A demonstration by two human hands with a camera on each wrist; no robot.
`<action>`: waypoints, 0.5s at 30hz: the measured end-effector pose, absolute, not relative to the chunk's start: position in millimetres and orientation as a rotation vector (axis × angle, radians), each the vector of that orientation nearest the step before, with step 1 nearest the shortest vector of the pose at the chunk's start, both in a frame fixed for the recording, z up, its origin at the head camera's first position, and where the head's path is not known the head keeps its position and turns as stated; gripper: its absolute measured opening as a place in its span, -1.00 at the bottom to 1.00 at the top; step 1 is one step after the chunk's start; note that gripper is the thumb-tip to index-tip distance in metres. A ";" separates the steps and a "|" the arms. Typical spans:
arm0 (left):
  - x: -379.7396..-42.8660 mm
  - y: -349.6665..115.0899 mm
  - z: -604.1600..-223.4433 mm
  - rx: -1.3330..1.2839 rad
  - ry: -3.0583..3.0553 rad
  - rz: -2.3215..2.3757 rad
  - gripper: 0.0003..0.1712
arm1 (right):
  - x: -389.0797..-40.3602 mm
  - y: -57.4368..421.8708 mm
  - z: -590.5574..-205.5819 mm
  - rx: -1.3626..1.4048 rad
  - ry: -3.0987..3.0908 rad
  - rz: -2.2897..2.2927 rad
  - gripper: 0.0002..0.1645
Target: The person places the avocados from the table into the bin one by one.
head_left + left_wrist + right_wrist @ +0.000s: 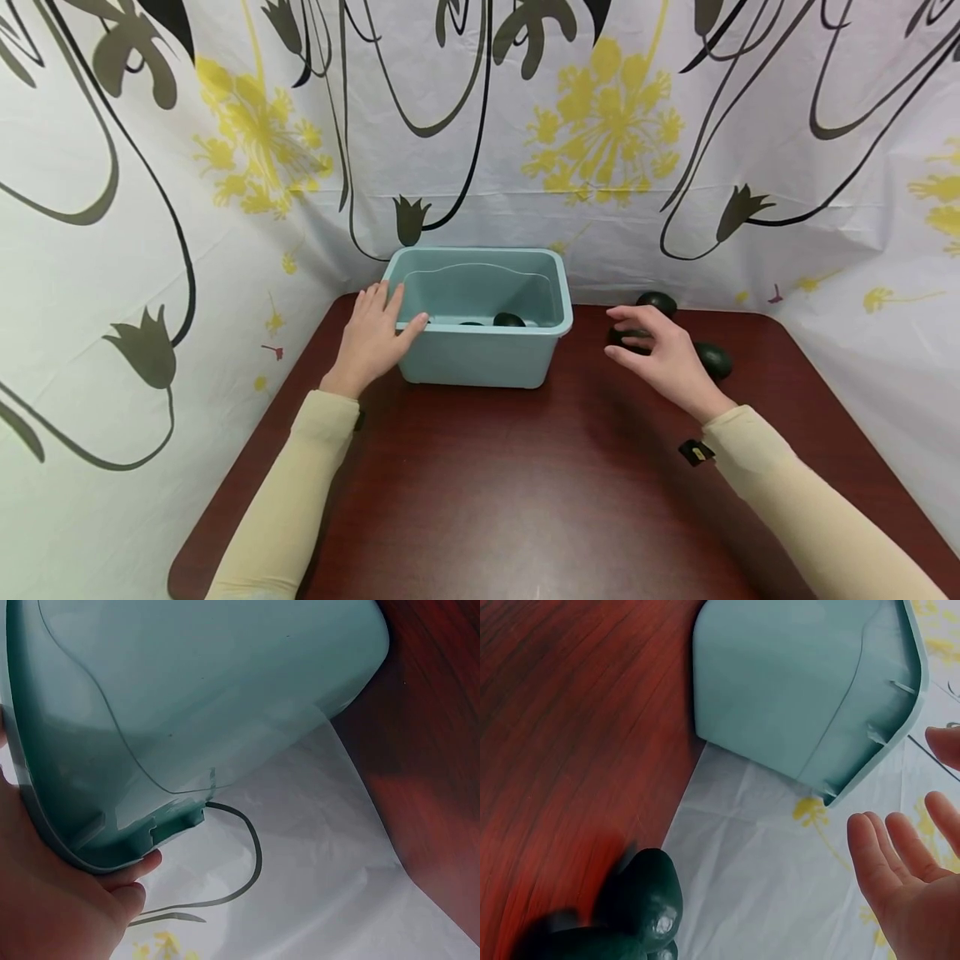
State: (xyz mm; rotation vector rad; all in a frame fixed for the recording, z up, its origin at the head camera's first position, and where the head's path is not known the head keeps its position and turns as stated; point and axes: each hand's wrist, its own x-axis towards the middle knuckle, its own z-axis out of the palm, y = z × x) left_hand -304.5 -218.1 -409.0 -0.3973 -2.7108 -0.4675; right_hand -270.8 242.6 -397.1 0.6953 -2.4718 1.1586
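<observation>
A light blue plastic bin (472, 358) stands at the back of the table. My left hand (371, 333) grips its front left corner, thumb over the front rim; the left wrist view shows fingertips (142, 874) below the rim outside. A dark green avocado (509, 320) lies inside, and the front wall mostly hides other dark tops. Right of the bin, my right hand (660, 354) hovers with loosely curved fingers and holds nothing. Behind and beside it lie avocados (713, 360) on the table; the right wrist view shows an avocado (656, 896) well apart from the fingers.
The dark red wooden table (480, 483) ends close behind the bin. A white patterned cloth (480, 167) hangs along the back and both sides, with yellow flowers and dark stems. A small black device (696, 452) sits at my right cuff.
</observation>
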 end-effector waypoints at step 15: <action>-303.2 -219.0 -408.2 -0.410 -2.708 -0.485 0.07 | -274.1 263.8 -404.0 0.669 -2.507 1.109 -0.32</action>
